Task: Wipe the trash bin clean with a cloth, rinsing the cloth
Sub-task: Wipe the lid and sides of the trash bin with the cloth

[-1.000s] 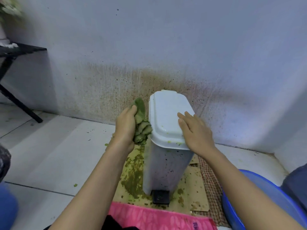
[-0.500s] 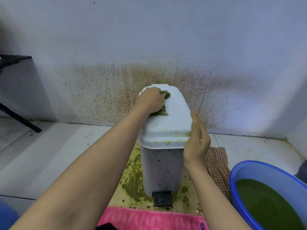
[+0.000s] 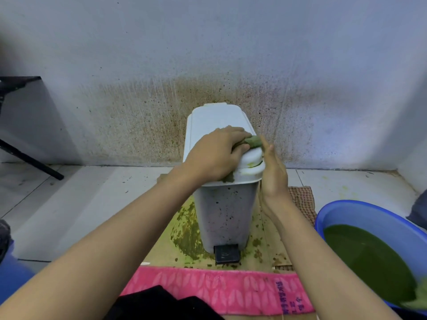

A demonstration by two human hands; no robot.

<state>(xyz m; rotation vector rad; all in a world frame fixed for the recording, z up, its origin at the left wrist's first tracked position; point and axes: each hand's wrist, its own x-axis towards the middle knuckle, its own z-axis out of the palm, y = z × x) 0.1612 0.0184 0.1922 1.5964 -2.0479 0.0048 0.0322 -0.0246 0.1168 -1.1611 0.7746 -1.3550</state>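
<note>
A white pedal trash bin (image 3: pixel 225 213) stands against the stained wall, its lid (image 3: pixel 215 118) closed and smeared with green near the front. My left hand (image 3: pixel 215 155) presses a green, soiled cloth (image 3: pixel 253 141) flat on the front half of the lid; most of the cloth is hidden under the palm. My right hand (image 3: pixel 272 174) rests flat, fingers straight, against the bin's right side at the lid's edge, holding nothing. A black pedal (image 3: pixel 227 254) sticks out at the bin's base.
A blue basin (image 3: pixel 360 213) of dark green water sits on the floor at the right. The bin stands on stained cardboard (image 3: pixel 184 229). A checked cloth (image 3: pixel 301 199) lies behind the right hand, a pink towel (image 3: pixel 219 287) in front. Black table legs (image 3: pixel 30 158) stand far left.
My left hand has dragged the cloth from the lid's back left toward its front right. The right hand stayed against the bin's right side. The view has shifted slightly.
</note>
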